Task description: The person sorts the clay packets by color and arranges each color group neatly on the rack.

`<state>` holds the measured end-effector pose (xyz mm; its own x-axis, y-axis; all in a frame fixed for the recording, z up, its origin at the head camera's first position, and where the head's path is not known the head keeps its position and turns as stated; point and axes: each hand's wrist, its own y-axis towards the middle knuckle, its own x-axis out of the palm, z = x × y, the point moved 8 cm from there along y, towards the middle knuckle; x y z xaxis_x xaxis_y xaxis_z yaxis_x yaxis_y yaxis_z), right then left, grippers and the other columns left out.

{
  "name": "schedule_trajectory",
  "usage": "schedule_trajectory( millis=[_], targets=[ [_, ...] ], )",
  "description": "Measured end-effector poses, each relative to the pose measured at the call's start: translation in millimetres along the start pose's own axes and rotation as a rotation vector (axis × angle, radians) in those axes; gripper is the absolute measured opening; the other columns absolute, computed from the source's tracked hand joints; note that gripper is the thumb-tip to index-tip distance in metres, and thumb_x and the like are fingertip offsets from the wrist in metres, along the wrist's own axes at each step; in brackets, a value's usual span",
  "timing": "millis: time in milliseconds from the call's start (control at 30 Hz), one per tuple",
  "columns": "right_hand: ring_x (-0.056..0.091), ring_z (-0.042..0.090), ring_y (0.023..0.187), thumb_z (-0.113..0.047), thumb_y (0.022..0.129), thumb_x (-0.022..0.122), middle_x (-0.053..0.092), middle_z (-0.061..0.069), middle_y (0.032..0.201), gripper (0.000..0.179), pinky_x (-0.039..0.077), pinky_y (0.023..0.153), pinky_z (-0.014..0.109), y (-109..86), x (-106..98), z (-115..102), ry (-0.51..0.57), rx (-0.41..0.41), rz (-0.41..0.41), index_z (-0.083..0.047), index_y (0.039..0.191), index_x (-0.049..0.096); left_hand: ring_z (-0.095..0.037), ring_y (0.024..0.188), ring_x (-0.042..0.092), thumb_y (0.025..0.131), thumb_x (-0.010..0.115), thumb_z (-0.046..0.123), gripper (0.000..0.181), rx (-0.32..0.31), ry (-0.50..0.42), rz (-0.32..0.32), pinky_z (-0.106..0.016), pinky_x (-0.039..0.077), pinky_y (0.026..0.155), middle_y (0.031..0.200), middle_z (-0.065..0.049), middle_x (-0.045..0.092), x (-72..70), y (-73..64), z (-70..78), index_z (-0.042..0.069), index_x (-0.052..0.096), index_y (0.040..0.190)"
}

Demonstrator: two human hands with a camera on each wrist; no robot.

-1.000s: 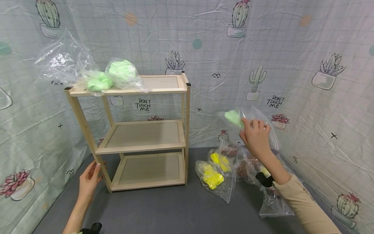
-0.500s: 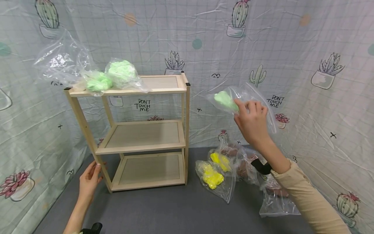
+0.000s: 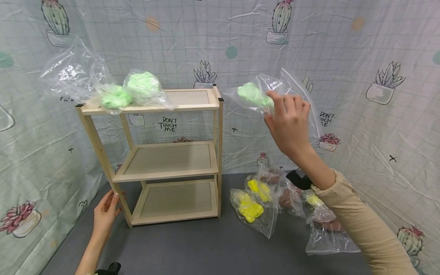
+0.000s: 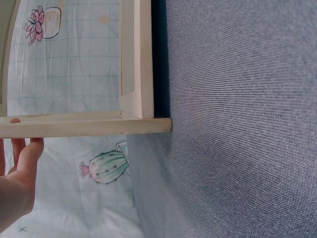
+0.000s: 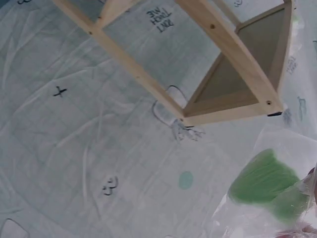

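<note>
My right hand (image 3: 288, 124) pinches a clear zip bag (image 3: 280, 82) with a soft pale green lump (image 3: 252, 94) in it, raised to the right of the wooden shelf's top level. In the right wrist view the bagged green lump (image 5: 267, 178) shows at the lower right, with the hand mostly out of frame. My left hand (image 3: 104, 210) grips the left front post (image 3: 118, 191) of the three-level wooden shelf (image 3: 165, 175) low down. The left wrist view has its fingers (image 4: 27, 158) around that post (image 4: 89, 128). Two bagged green lumps (image 3: 142, 83) lie on the shelf's top.
Clear bags with yellow lumps (image 3: 250, 208) and brownish lumps (image 3: 287, 200) lie on the grey tabletop (image 3: 192, 248), right of the shelf. A puffed clear bag (image 3: 75, 72) juts past the shelf's top left. Cactus-print sheeting (image 3: 240, 30) hangs around the back and sides.
My right hand has lifted the bag with the green lump up and to the left, from above the bags on the table to about the shelf's top height. The left hand stays put.
</note>
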<state>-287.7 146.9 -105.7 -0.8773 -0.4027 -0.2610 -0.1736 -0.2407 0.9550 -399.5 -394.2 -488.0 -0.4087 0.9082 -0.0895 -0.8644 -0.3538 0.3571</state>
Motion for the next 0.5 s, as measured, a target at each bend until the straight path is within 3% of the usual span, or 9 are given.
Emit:
schedule_trajectory(
  millis=[300,500],
  targets=[
    [0.046,0.035,0.088,-0.008,0.077,0.063,0.057,0.017,0.089,0.039,0.027,0.077,0.047,32.8,-4,-29,-0.042,-0.073,0.019,-0.01,0.112,0.047,0.003,0.099,0.057,0.091,0.047,0.036,0.044,-0.002,0.001,0.008,-0.01,0.043,0.065,0.118,0.007,0.059,-0.3,-1.5,0.1,0.023,0.043,0.132],
    [0.048,0.035,0.095,-0.011,0.078,0.066,0.058,0.016,0.101,0.038,0.025,0.084,0.05,47.2,7,-53,-0.112,-0.165,-0.038,-0.014,0.112,0.049,0.003,0.099,0.058,0.091,0.047,0.037,0.044,-0.005,0.005,0.006,-0.011,0.043,0.065,0.119,0.007,0.059,0.0,-1.7,1.5,0.023,0.042,0.133]
  ],
)
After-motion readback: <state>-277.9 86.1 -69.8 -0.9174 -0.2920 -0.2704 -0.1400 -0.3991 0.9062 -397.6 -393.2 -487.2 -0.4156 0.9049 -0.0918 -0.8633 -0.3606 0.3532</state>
